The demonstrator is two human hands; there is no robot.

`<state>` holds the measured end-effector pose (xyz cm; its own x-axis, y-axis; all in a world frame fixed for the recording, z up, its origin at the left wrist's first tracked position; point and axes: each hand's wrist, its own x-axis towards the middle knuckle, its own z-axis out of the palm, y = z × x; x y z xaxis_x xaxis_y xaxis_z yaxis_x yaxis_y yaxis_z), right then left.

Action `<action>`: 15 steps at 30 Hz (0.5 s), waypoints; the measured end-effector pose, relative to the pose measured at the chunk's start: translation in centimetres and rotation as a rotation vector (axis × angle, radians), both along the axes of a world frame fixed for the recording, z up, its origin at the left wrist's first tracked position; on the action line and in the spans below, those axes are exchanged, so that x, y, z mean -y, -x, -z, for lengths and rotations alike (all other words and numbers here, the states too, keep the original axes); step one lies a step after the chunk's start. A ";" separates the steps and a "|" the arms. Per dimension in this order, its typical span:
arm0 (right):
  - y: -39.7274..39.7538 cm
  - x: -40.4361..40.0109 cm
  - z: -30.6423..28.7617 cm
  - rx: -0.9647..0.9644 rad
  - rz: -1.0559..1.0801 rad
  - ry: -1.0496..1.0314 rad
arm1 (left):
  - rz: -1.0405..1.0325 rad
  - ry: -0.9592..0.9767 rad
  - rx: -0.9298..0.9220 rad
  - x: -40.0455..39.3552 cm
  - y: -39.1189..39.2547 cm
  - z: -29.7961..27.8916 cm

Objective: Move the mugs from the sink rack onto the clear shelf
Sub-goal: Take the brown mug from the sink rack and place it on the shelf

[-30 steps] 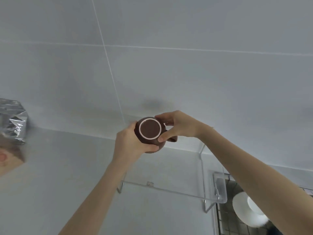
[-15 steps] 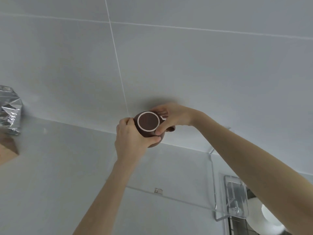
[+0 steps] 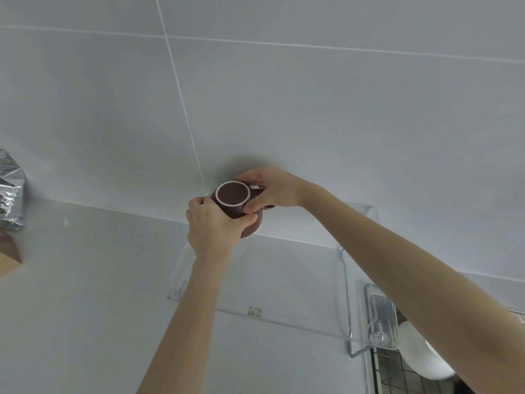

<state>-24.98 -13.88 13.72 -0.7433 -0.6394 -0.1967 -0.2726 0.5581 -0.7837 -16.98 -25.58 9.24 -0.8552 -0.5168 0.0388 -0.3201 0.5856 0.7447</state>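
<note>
A brown mug (image 3: 233, 198) with a pale foot ring is held upside down, its base toward the camera, above the far left part of the clear shelf (image 3: 287, 282). My left hand (image 3: 211, 226) wraps its near side from below. My right hand (image 3: 272, 189) pinches it at the handle side, thumb on the wall. The mug's rim is hidden, so I cannot tell whether it touches the shelf. The clear shelf is a see-through plate fixed to the white tiled wall.
A white dish (image 3: 423, 356) lies on the wire sink rack (image 3: 397, 376) at the lower right, beside a clear wall bracket (image 3: 380, 317). A crumpled silver foil bag (image 3: 10, 194) and a wooden piece (image 3: 8, 260) sit at the left edge.
Both hands carried the mug a little up and back toward the wall, over the shelf's rear. The view tilted upward, so the shelf and rack slid lower in frame.
</note>
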 end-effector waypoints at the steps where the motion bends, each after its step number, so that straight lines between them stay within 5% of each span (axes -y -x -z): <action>1: -0.1 0.0 0.1 0.006 0.010 0.018 | -0.005 0.001 0.001 0.0 0.0 0.0; 10: -1.0 -0.6 0.8 -0.132 0.086 0.015 | -0.001 0.024 0.002 -0.2 -0.1 -0.2; 15: -4.6 -6.7 0.0 -0.168 0.311 0.149 | 0.072 0.145 -0.049 -1.8 -1.4 -1.1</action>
